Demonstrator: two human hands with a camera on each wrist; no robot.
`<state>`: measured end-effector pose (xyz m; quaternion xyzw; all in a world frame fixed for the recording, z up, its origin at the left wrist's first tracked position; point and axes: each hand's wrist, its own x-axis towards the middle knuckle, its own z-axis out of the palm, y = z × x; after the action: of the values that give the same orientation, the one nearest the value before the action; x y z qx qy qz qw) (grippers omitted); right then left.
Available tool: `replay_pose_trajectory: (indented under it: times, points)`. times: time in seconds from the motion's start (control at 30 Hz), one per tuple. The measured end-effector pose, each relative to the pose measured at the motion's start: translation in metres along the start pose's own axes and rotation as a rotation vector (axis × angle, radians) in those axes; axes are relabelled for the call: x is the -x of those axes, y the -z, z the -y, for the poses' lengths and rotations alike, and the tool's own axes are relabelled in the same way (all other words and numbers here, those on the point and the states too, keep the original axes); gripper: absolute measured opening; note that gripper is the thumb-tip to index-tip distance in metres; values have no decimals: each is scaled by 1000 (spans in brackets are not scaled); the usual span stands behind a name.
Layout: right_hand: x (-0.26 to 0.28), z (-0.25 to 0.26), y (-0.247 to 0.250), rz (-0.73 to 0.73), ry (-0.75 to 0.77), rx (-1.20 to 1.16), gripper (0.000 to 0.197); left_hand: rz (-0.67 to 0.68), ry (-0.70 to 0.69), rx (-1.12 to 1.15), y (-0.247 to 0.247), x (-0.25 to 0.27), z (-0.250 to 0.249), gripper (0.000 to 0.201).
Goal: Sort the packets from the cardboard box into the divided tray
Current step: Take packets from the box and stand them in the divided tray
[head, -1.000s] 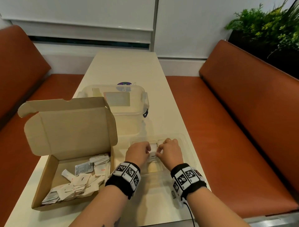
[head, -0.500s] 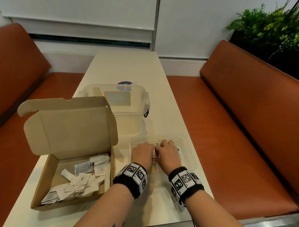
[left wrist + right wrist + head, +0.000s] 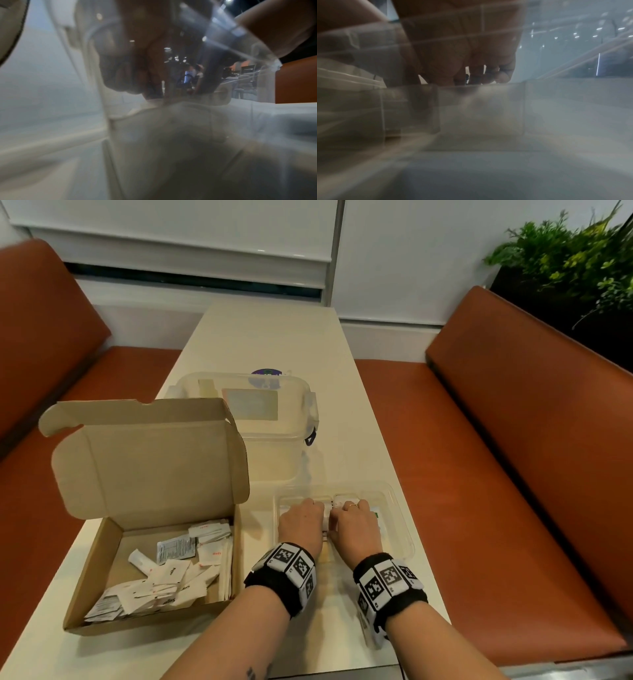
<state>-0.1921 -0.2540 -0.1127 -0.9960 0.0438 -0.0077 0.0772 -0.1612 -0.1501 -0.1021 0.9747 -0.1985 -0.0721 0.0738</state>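
Observation:
The open cardboard box (image 3: 89,570) at the left holds several loose white packets (image 3: 164,580). The clear divided tray (image 3: 402,529) lies to its right near the table's front edge. Both hands are down inside the tray, side by side, knuckles up and fingers curled downward. My left hand (image 3: 301,522) and right hand (image 3: 354,523) hold a small stack of white packets (image 3: 326,520) between them over a middle compartment. A packet with green print (image 3: 376,513) shows just right of the right hand. Both wrist views are blurred through the tray wall (image 3: 223,40); the curled fingers (image 3: 488,75) point down.
A clear lidded plastic container (image 3: 267,419) stands behind the box and tray. The box's raised lid (image 3: 150,460) blocks the view behind it. Orange benches (image 3: 513,474) run along both sides of the narrow cream table (image 3: 270,337). A green plant (image 3: 565,261) is at the back right.
Both hands have sunk lower and a little farther forward into the tray with the packets between them. The box and the container have not moved.

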Motion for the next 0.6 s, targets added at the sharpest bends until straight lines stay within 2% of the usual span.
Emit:
replay_pose_trajectory:
  times: [0.33,0.47,0.6]
  points:
    - [-1,1,1,7,-8,-15,14,37,15,102,7,5,-1,21]
    - [0,0,0,-15,-13,-13,17,-86,37,305,31,15,6,22]
    - [-2,0,-1,-19,-16,-23,18,-219,210,320,64,27,41,20]
